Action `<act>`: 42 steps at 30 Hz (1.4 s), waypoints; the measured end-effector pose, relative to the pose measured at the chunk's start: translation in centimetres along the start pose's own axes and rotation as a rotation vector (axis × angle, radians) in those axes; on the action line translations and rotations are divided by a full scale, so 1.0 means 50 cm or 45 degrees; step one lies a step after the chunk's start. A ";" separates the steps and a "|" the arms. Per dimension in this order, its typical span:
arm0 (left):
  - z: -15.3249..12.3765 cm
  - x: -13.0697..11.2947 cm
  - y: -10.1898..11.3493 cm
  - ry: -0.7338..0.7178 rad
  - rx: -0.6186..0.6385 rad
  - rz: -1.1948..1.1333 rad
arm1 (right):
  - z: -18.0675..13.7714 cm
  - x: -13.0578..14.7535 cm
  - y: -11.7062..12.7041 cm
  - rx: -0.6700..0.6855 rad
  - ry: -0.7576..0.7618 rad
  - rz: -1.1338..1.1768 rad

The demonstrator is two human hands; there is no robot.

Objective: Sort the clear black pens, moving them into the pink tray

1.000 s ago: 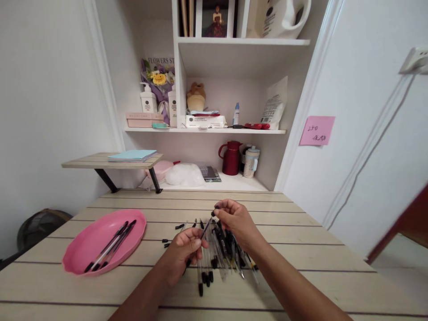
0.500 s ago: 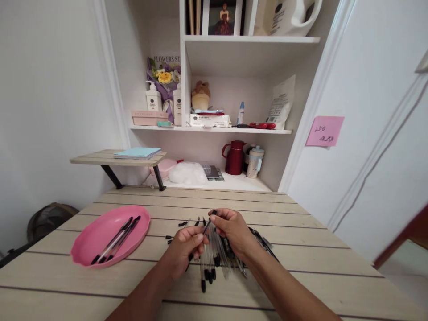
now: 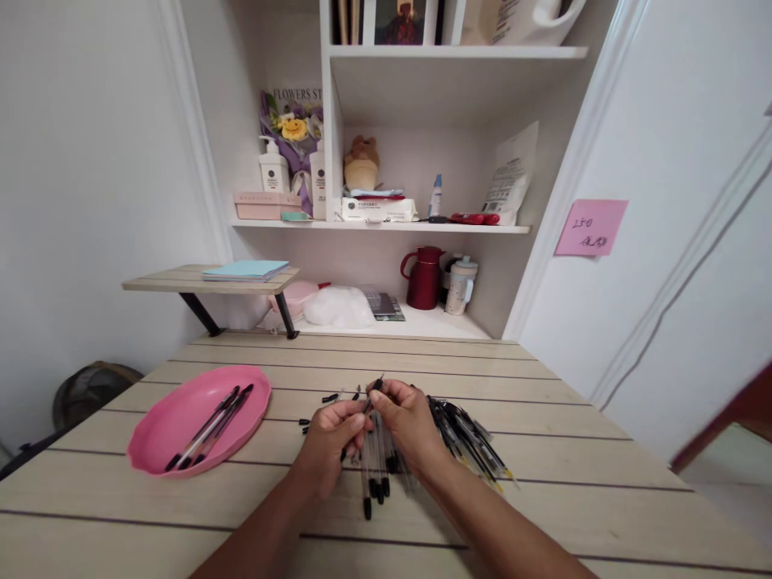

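My left hand is closed around the barrel of a slim pen, which tilts up and away from me. My right hand pinches the same pen near its dark upper end, where a thin point sticks out past the fingers. Both hands almost touch. Beneath them lie several clear pen barrels with black ends, partly hidden by my hands. Small black pen parts are scattered just left of them. To the right of my right wrist spreads a pile of dark refills, some with yellowish ends.
A pink dish with several pens in it stands on the left of the slatted table. Behind it is a small raised shelf on black legs. A red jug and a cup stand at the back.
My right hand has shifted slightly left and down the pen, closer to my left hand. The pen's thin point now shows above my fingers. More of the refill pile is visible.
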State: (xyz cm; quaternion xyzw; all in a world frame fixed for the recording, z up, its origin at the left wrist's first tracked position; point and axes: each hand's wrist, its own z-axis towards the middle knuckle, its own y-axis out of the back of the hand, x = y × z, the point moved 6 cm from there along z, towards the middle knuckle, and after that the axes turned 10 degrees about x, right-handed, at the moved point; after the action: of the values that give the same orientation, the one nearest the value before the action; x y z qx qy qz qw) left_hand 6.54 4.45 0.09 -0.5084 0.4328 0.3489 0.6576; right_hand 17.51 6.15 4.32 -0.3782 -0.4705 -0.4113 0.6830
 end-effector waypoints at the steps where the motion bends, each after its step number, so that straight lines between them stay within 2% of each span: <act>1: 0.000 -0.001 -0.001 -0.006 -0.001 -0.003 | 0.000 -0.001 -0.003 0.006 -0.001 -0.008; 8: 0.001 -0.012 -0.003 -0.070 0.029 -0.016 | 0.000 -0.001 -0.016 0.012 0.001 -0.023; 18: 0.001 -0.002 -0.014 0.017 0.108 -0.116 | 0.001 0.008 -0.002 0.080 -0.076 0.050; 24: -0.001 0.002 -0.013 0.059 0.139 -0.137 | -0.001 0.011 -0.001 -0.016 0.005 -0.012; 31: -0.002 -0.001 -0.019 0.017 0.218 -0.201 | -0.009 0.005 -0.024 0.017 0.115 0.031; 35: -0.001 -0.002 -0.017 0.018 0.230 -0.198 | -0.007 0.005 -0.023 0.003 0.125 -0.057; 39: 0.002 -0.014 -0.007 -0.006 0.178 -0.215 | -0.008 0.024 0.003 0.037 0.105 -0.287; 42: 0.005 -0.028 0.009 -0.074 0.113 -0.255 | -0.015 0.047 0.060 0.044 0.095 -0.489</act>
State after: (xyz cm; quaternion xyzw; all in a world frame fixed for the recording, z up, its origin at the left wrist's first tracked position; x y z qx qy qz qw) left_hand 5.65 4.76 1.22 -0.5090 0.3754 0.2764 0.7236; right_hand 21.01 6.12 5.98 -0.2541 -0.5153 -0.5398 0.6152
